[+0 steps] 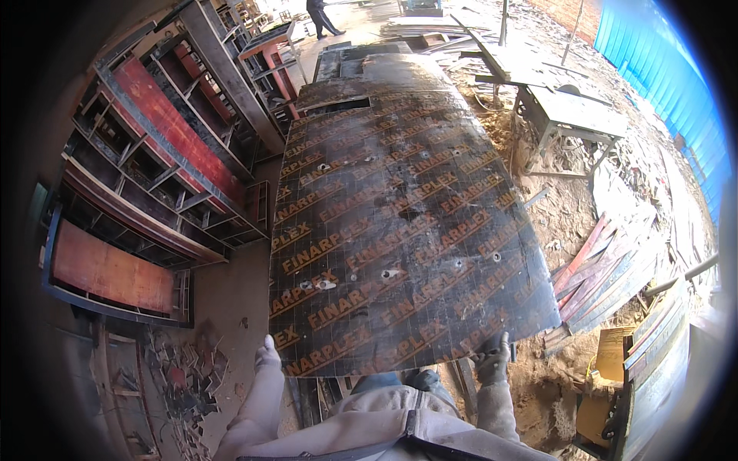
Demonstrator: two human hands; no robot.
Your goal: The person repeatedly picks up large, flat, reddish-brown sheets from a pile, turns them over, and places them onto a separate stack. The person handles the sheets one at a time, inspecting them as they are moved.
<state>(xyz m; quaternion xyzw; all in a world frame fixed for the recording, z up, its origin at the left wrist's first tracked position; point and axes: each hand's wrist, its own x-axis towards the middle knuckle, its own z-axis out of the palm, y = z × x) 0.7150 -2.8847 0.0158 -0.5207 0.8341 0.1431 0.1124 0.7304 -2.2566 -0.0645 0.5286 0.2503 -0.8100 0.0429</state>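
Note:
A large dark film-faced plywood sheet [400,223], worn, with pale scuffs, a few small holes and orange printing, lies flat in front of me. My left hand [266,355], in a pale glove, is closed at its near left corner. My right hand [493,359], in a darker grey glove, grips the near edge toward the right corner, thumb on top and fingers partly hidden beneath. Further boards [377,71] lie beyond its far edge, where a dark slot shows on the left.
Metal formwork panels with red faces [181,131] lean at the left, above scattered scraps [177,384]. At the right stand a saw table [573,115], a pile of wooden strips [600,269] and a blue sheet fence [661,84]. Another person [321,19] is far ahead.

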